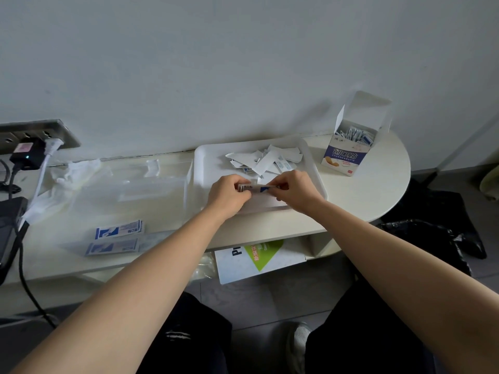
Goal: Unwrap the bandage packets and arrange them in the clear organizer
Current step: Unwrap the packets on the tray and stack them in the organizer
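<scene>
Novice: Packet position first: where was it?

Mentor: The bandage packet (pixel 258 188) was held between both hands, just above the near part of the white tray (pixel 205 163). I could not tell whether it touched the tray.

Novice: And the grip?

Mentor: The left hand (pixel 229 194) had its fingers curled in and pinched the packet's left end. The right hand (pixel 293 190) pinched the right end the same way, fingertips tucked close. Neither hand was slack.

Novice: So the step was the peel?

Mentor: I judged so. The hands hid both ends, so I could not tell whether the wrapper was already parted.

Novice: How would you have done it well?

Mentor: Thin paper like that probably tears if it is pulled crooked. I would have found the two flaps at one end, taken one in each hand, and drawn them apart evenly. I would have kept the work over the tray, so the scrap fell with the torn wrappers (pixel 267 159) heaped at its far side.

Novice: Then the strip?

Mentor: It had to go left to the clear organizer (pixel 151 190), which stood just beside the tray. Its transparent walls were hard to make out, so I would have lowered the strip in flat rather than dropped it.

Novice: Much left?

Mentor: I judged plenty. Two blue-and-white packets (pixel 118 230) lay near the front edge of the table (pixel 372 190), in front of the organizer. The open bandage box (pixel 348 155), to the right of the tray, had more packets showing at its top.
</scene>
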